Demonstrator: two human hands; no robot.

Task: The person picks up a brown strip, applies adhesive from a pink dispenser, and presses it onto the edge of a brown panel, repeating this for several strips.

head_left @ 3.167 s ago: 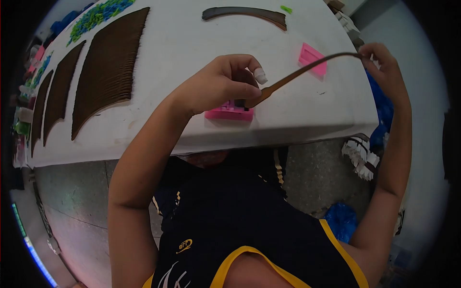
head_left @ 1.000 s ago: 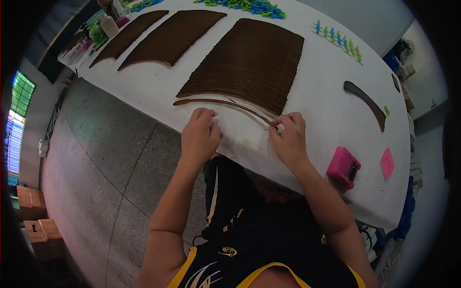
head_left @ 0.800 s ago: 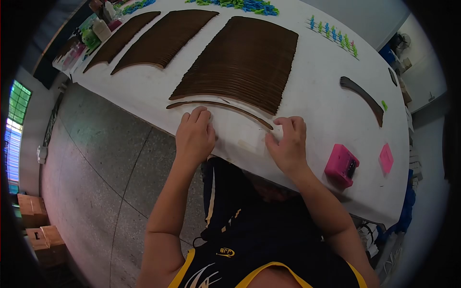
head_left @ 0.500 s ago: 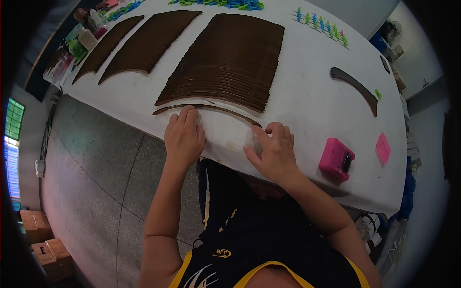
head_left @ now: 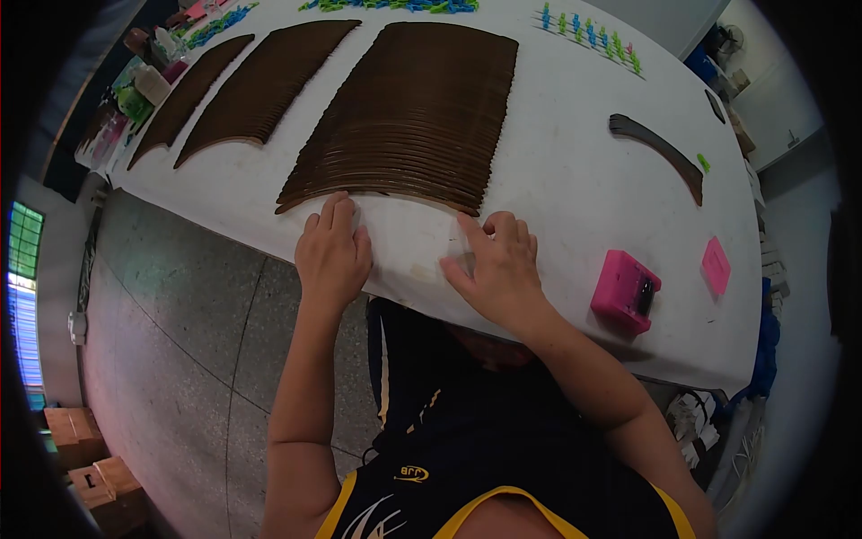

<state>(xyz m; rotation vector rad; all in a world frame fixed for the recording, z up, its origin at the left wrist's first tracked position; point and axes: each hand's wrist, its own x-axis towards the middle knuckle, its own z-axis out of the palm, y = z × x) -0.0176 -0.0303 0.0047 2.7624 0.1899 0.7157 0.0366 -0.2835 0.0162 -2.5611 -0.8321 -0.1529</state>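
Observation:
A large sheet of dark brown curved strips, laid side by side, lies before me on the white table. My left hand rests on the tabletop with its fingertips at the sheet's near edge, left of the middle; its thumb stands apart. My right hand has its index fingertip at the near right corner of the sheet. The thumb and index finger are spread, and the other fingers bend slightly. Both hands push from outside the edge strip rather than wrapping round it.
Two smaller brown strip sheets lie to the left. Blue and green clips sit at the back, with a clipped row farther right. A dark curved piece, a pink device and a pink card lie at right.
The single curved strip that lay apart in front of the sheet has moved away from me and now sits against its near edge. Both hands moved forward with it.

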